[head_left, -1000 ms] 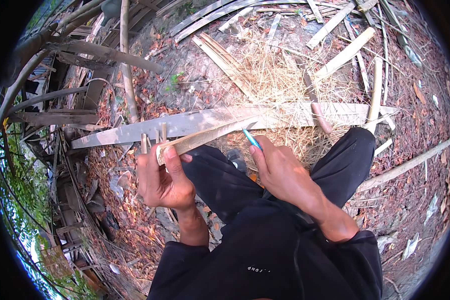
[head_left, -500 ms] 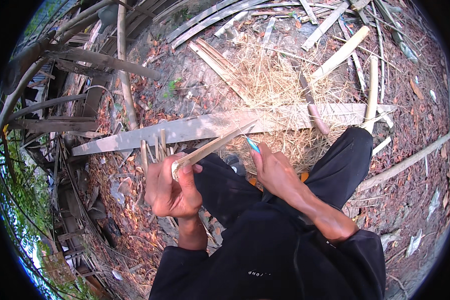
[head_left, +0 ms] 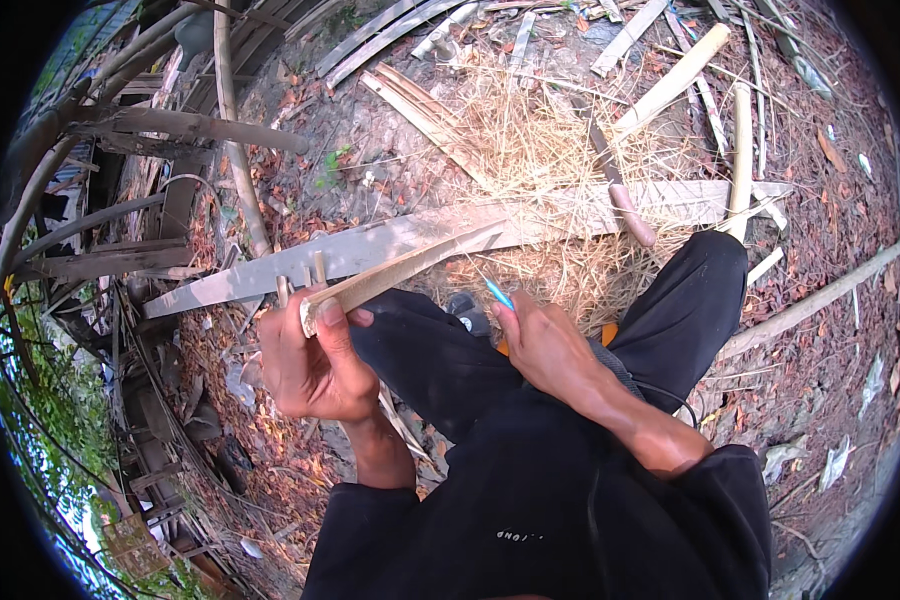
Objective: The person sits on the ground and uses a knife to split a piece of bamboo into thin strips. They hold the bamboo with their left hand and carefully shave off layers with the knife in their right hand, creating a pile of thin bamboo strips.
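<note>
Wooden strip (head_left: 400,271), shifted left, pinched by left grip (head_left: 320,362); right grip (head_left: 553,348) grasping blue tool (head_left: 498,292)

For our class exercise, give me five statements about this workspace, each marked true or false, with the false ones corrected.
1. The left hand grips a wooden strip. True.
2. The right hand is empty. False: it holds a slim blue tool.
3. A long plank lies crosswise ahead of the person. True.
4. The brown-handled knife is stuck upright. False: it lies flat, its handle over the plank.
5. The small green plant is left of the straw-coloured shavings. True.
</note>
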Available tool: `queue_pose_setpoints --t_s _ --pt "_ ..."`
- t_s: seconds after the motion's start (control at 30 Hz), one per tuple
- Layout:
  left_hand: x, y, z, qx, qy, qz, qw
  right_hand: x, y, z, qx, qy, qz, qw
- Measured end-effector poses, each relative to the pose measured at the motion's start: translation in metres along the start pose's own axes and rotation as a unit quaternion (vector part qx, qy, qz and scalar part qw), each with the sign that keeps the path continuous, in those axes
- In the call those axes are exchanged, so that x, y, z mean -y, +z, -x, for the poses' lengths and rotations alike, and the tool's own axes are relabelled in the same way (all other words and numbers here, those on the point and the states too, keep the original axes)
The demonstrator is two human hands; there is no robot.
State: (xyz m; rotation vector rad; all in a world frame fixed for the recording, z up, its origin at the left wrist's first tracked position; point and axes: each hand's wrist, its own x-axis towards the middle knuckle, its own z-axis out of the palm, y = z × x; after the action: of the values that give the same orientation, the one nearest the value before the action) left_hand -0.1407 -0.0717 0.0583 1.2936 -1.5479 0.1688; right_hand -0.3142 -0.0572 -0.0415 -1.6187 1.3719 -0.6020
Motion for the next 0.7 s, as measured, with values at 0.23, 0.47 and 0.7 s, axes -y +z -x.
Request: queue_pose_setpoints --t_s 0.23,0.47,0.7 --pt "0.011 0.0 -0.004 -0.002 0.022 0.028 0.999 0.059 -0.046 0.009 -0.012 -0.093 -0.1 0.991" --pt "0.004 -0.001 0.002 0.009 0.018 0.05 0.999 0.084 -0.028 0.006 -0.02 -0.185 -0.151 0.971" --pt "0.007 -0.008 0.004 0.011 0.001 0.033 0.999 0.102 -0.044 0.018 0.024 -0.194 -0.121 0.973"
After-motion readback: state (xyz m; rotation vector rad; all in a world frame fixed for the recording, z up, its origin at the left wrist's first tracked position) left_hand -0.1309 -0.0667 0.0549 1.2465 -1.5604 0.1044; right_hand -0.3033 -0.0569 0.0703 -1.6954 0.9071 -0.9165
